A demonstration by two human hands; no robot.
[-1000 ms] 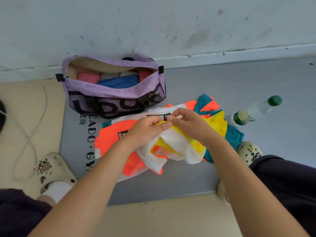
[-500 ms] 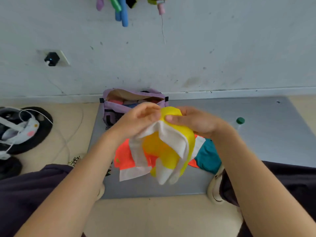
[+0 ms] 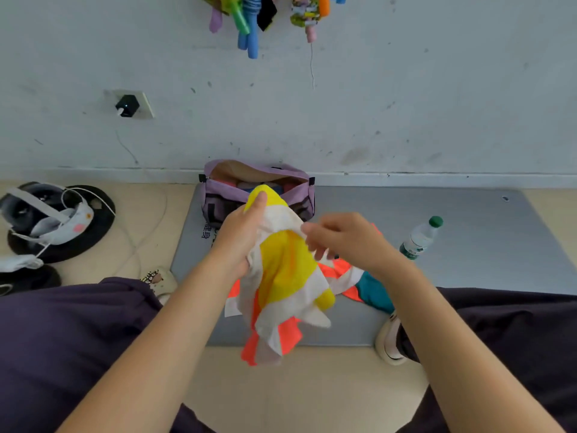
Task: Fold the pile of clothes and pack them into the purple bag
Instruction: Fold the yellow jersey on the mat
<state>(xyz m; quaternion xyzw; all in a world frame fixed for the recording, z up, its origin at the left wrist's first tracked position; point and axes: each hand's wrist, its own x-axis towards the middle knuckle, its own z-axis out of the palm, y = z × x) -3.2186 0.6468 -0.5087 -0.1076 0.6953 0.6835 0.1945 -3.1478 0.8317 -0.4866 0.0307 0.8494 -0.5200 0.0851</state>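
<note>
The left hand [image 3: 242, 239] has its grip clenched on a yellow-white-orange garment [image 3: 285, 276], lifted before the purple bag [image 3: 218, 195] at the far wall. The right hand [image 3: 343, 239] hangs released beside it. A water bottle [image 3: 420, 237] lies right on the grey mat [image 3: 484, 245]; remaining clothes [image 3: 371, 289] lie beneath.

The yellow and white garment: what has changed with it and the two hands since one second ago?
The garment was lifted off the pile and now hangs from the left hand. The right hand let go and is beside it. The purple bag and bottle stayed.
</note>
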